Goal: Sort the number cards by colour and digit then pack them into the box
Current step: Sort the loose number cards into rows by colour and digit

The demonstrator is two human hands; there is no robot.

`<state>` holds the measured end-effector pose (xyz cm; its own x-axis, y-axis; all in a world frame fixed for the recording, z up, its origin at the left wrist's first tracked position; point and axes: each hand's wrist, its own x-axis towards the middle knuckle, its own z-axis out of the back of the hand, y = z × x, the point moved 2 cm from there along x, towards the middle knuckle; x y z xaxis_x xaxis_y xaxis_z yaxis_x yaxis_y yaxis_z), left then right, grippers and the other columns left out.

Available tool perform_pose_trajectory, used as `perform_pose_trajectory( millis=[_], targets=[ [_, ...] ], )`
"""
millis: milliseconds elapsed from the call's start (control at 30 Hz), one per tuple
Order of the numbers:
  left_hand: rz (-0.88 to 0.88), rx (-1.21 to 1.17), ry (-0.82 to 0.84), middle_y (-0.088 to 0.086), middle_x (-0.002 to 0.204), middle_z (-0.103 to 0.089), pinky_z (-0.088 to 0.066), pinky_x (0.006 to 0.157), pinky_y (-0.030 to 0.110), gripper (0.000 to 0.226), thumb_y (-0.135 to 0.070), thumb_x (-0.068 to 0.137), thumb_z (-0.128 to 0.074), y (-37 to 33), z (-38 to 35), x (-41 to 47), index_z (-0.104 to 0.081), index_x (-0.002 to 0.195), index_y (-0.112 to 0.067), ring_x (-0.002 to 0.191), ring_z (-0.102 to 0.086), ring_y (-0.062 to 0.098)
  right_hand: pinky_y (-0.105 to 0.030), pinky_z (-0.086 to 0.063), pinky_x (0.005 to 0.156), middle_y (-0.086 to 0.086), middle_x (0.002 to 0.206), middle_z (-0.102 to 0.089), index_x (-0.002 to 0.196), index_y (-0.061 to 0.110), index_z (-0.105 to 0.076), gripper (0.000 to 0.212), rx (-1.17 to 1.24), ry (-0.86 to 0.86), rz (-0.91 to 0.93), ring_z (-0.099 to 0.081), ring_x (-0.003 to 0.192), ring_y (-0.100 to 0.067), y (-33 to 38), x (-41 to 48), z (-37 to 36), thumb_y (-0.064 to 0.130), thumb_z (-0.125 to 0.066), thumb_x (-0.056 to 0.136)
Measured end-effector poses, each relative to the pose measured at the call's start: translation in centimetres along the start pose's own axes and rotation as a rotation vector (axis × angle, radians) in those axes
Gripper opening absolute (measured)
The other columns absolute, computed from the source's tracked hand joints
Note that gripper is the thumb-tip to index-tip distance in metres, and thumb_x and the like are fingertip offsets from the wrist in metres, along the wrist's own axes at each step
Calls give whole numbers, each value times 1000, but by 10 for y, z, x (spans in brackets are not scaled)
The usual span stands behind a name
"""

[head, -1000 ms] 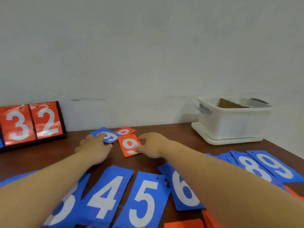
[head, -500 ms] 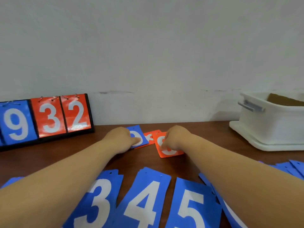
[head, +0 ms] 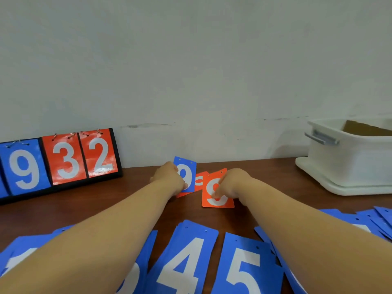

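Far across the brown table, my left hand (head: 169,179) grips a small blue 9 card (head: 186,172) and tilts it up off the surface. My right hand (head: 232,185) pinches a small orange 9 card (head: 216,199) that lies flat. Between them another small orange card (head: 199,181) lies partly covered. Close to me a row of large blue cards shows a 4 (head: 188,259) and a 5 (head: 246,266), with more under my arms. The white box (head: 347,164) stands at the far right with brown cardboard inside.
A black flip scoreboard (head: 61,160) leans on the wall at the far left, showing blue 9, orange 3 and orange 2. Several more blue cards (head: 379,219) fan out at the right edge. The white wall runs close behind the table.
My left hand has lifted the blue 9 card up on edge. My right hand has drawn the orange 9 card a little toward me. The view has swung left, so the box sits further right.
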<state>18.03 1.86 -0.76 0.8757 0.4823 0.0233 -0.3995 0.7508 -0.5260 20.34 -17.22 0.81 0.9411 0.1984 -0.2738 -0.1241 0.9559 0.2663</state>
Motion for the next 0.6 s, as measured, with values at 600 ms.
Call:
perform_pose_trajectory(
  millis=[600],
  targets=[
    [-204,-521,-162,4,123,-66,-52,58,21,32,-2,93,-61,-20,50,-86,-74,117,-20,91,-68,21,-27,-57,85,-6,114,-71,106,19,-72,38,740,-373,239,-68,99,-20,-60,-93,35,-10,-59,84]
  ],
)
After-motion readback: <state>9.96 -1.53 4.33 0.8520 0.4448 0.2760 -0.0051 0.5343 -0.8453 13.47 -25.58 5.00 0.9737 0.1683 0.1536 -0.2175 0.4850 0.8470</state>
